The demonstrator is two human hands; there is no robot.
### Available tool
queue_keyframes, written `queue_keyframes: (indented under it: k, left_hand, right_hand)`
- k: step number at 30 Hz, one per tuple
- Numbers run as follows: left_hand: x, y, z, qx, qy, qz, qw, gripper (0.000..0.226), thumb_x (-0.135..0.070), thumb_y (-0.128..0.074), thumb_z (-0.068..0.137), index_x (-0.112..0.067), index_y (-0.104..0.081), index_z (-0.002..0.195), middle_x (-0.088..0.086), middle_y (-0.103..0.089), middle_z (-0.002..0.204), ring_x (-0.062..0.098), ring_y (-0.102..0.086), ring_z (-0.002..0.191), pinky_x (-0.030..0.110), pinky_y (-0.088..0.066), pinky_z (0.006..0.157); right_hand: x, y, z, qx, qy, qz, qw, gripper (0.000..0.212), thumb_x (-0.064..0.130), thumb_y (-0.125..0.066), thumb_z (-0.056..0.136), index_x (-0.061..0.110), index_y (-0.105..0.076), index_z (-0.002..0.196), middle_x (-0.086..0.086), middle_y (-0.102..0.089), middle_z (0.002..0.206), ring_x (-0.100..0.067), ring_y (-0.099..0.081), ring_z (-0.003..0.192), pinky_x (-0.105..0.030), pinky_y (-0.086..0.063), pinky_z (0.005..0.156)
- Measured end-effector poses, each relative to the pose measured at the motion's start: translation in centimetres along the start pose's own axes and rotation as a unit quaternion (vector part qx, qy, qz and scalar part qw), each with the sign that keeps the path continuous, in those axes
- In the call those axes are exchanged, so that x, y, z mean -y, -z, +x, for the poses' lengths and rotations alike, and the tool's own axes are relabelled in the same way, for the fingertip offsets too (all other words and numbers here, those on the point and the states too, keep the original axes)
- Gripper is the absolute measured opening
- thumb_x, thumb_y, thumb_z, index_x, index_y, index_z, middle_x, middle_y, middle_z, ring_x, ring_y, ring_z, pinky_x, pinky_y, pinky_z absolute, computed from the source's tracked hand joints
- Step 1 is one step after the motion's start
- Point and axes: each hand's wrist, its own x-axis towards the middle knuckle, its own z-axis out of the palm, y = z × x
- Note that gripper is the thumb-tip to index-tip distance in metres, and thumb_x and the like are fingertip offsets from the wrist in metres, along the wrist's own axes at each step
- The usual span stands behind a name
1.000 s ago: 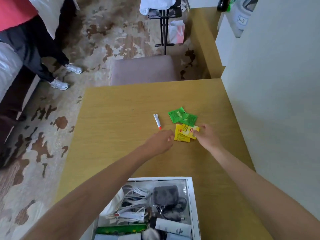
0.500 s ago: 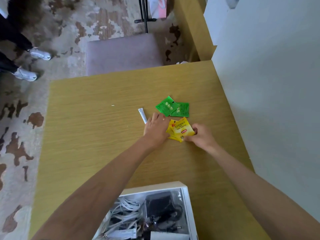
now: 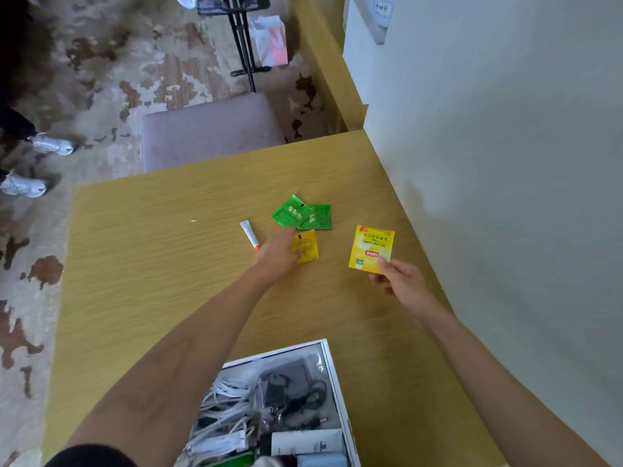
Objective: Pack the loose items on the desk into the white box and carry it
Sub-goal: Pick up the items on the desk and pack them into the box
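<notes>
Far left, on the patterned carpet [image 3: 84, 79]: someone's two white sneakers [image 3: 50, 145], well clear of the desk [image 3: 151, 281]. A mauve seat pad [image 3: 209, 129] sits tucked against the desk's far edge, with a black stand [image 3: 243, 45] and a pink-and-white bag [image 3: 271, 38] on the floor behind it.

On the desk:
- The white tube with a red cap [image 3: 249, 233] lies flat, just left of the left hand [image 3: 276, 259].
- The left hand's fingers are stretched roughly straight and laid over the left edge of the small yellow sachet [image 3: 307, 246]. They are not curled round it, though the hand is motion-blurred.
- The sachet lies flat on the wood.
- Two green sachets [image 3: 301, 214] overlap each other just beyond the sachet. The nearer one almost touches the left fingertips.
- The right hand [image 3: 401, 281] pinches the yellow Lipton tea packet [image 3: 371, 248] by its near corner, thumb on top. The packet is held up off the desk, close to the wall [image 3: 505, 163].

The white box [image 3: 337, 396] is at the near desk edge, between the two forearms and partly under the left arm. It is open-topped and crowded:
- white cables [image 3: 222, 399] on the left
- a black charger [image 3: 290, 382] in the middle
- a white tube-like pack [image 3: 306, 441] at the near end

The left forearm crosses above the box's left part.
</notes>
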Motion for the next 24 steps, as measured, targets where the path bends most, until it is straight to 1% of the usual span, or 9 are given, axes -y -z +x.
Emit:
queue_keyframes:
  k: [3, 5, 6, 10, 12, 14, 15, 18, 24]
  left_hand:
    - [-0.3, 1.1, -2.5, -0.021, 0.027, -0.163, 0.986, 0.028, -0.02, -0.061, 0.089, -0.007, -0.052, 0.113, 0.023, -0.063, 0.103, 0.036, -0.06, 0.095, 0.044, -0.05, 0.081]
    - [-1.2, 2.4, -5.3, -0.021, 0.003, -0.266, 0.964, 0.005, -0.014, -0.056, 0.093, -0.012, -0.055, 0.097, 0.016, -0.062, 0.081, 0.03, -0.06, 0.075, 0.037, -0.048, 0.066]
    - [-1.7, 3.0, -6.9, -0.018, -0.015, -0.3, 0.954, 0.004, -0.012, -0.052, 0.095, -0.015, -0.055, 0.093, 0.01, -0.06, 0.074, 0.024, -0.058, 0.069, 0.032, -0.045, 0.059]
    - [-2.8, 5.1, -14.3, -0.015, -0.08, -0.34, 0.937, 0.022, -0.009, -0.039, 0.1, -0.011, -0.055, 0.115, 0.005, -0.06, 0.083, 0.009, -0.06, 0.066, 0.021, -0.043, 0.044]
    - [-2.3, 5.7, -18.3, -0.035, -0.091, -0.36, 0.928, 0.026, -0.006, -0.038, 0.1, -0.012, -0.052, 0.12, 0.002, -0.061, 0.082, 0.004, -0.063, 0.064, 0.018, -0.044, 0.042]
    - [-1.2, 6.2, -22.0, -0.048, -0.088, -0.397, 0.912, 0.027, -0.005, -0.036, 0.1, -0.011, -0.05, 0.122, 0.001, -0.061, 0.081, 0.0, -0.065, 0.063, 0.018, -0.045, 0.042]
    - [-0.7, 6.4, -23.8, -0.049, -0.086, -0.414, 0.905, 0.027, -0.006, -0.034, 0.101, -0.012, -0.051, 0.121, 0.001, -0.062, 0.082, 0.002, -0.067, 0.066, 0.02, -0.046, 0.044]
    - [0.8, 6.5, -28.7, -0.054, -0.069, -0.444, 0.892, 0.029, -0.011, -0.03, 0.101, -0.021, -0.056, 0.108, 0.003, -0.065, 0.088, 0.013, -0.066, 0.076, 0.025, -0.048, 0.052]
    - [3.8, 5.5, -34.5, -0.077, -0.023, -0.469, 0.88, 0.045, -0.046, -0.03, 0.099, -0.015, -0.061, 0.104, 0.01, -0.071, 0.089, 0.02, -0.067, 0.078, 0.026, -0.05, 0.055]
  right_hand:
    - [1.0, 0.8, -2.6, 0.004, 0.031, 0.02, 0.999, 0.022, 0.031, -0.056, 0.096, 0.023, -0.072, 0.084, 0.012, -0.072, 0.069, 0.004, -0.063, 0.064, -0.02, -0.044, 0.061]
    - [2.3, 0.9, -4.4, 0.025, 0.061, 0.028, 0.997, 0.02, 0.03, -0.059, 0.094, 0.02, -0.074, 0.087, 0.011, -0.071, 0.068, 0.003, -0.061, 0.064, -0.013, -0.044, 0.058]
    - [3.1, 0.9, -5.2, 0.04, 0.079, 0.03, 0.996, 0.018, 0.03, -0.061, 0.093, 0.019, -0.075, 0.089, 0.011, -0.071, 0.068, 0.004, -0.06, 0.063, -0.01, -0.043, 0.056]
    - [6.1, 0.2, -8.8, 0.12, 0.16, -0.008, 0.98, 0.014, 0.028, -0.069, 0.087, 0.02, -0.074, 0.077, 0.016, -0.065, 0.057, 0.007, -0.054, 0.051, -0.001, -0.035, 0.05]
    - [7.1, -0.5, -10.3, 0.151, 0.203, -0.055, 0.966, 0.018, 0.028, -0.072, 0.085, 0.015, -0.071, 0.073, 0.014, -0.05, 0.053, -0.001, -0.038, 0.047, -0.01, -0.027, 0.046]
    - [7.9, -1.5, -11.7, 0.187, 0.231, -0.09, 0.95, 0.014, 0.026, -0.076, 0.081, 0.014, -0.07, 0.079, 0.004, -0.048, 0.061, -0.005, -0.037, 0.055, -0.019, -0.028, 0.051]
    - [8.1, -2.1, -12.4, 0.205, 0.241, -0.106, 0.943, 0.012, 0.026, -0.078, 0.079, 0.018, -0.07, 0.083, 0.002, -0.051, 0.064, -0.006, -0.041, 0.057, -0.021, -0.031, 0.054]
    - [8.4, -4.4, -14.6, 0.249, 0.269, -0.163, 0.916, 0.028, 0.03, -0.08, 0.074, 0.034, -0.064, 0.096, 0.005, -0.056, 0.065, -0.003, -0.049, 0.058, -0.017, -0.038, 0.056]
    - [7.9, -8.2, -17.7, 0.302, 0.3, -0.21, 0.88, 0.031, 0.032, -0.08, 0.074, 0.038, -0.062, 0.099, 0.007, -0.062, 0.062, 0.0, -0.051, 0.053, -0.018, -0.038, 0.053]
